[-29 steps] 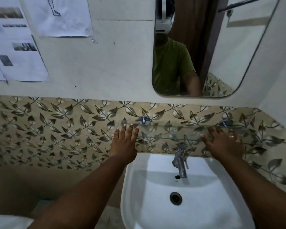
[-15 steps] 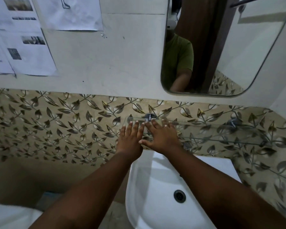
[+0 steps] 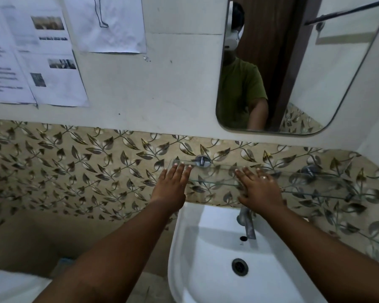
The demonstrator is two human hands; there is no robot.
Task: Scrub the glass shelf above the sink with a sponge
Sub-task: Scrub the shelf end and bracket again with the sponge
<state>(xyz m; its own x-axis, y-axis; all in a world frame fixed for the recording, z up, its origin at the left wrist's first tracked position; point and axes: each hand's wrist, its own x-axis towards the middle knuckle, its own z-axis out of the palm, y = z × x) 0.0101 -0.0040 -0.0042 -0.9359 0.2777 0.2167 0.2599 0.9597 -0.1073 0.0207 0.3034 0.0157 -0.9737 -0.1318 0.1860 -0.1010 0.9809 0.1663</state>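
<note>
1. The glass shelf (image 3: 217, 174) is fixed to the leaf-patterned tile band (image 3: 74, 169) above the sink (image 3: 208, 254), carried on round metal brackets (image 3: 202, 160).
2. The left hand (image 3: 171, 186) lies flat, palm down, on the left end of the shelf, fingers (image 3: 179, 169) straight and together, tips near the wall. It grips nothing.
3. The right hand (image 3: 258, 191) lies flat, palm down, on the shelf just right of the left bracket, fingers spread. A ring (image 3: 264, 177) shows on one finger. Whether anything lies under this palm cannot be told.
4. No sponge shows in this view.
5. The two hands are apart, with bare glass between them.
6. The tap (image 3: 247, 224) stands below the right hand at the back of the sink; the drain (image 3: 240, 266) is in the basin.
7. A mirror (image 3: 315, 68) hangs above the shelf and reflects a person in a green shirt.
8. Printed sheets (image 3: 42, 57) are stuck to the wall at upper left. Their text and small pictures are too blurred to read; no brand or label is legible anywhere.
</note>
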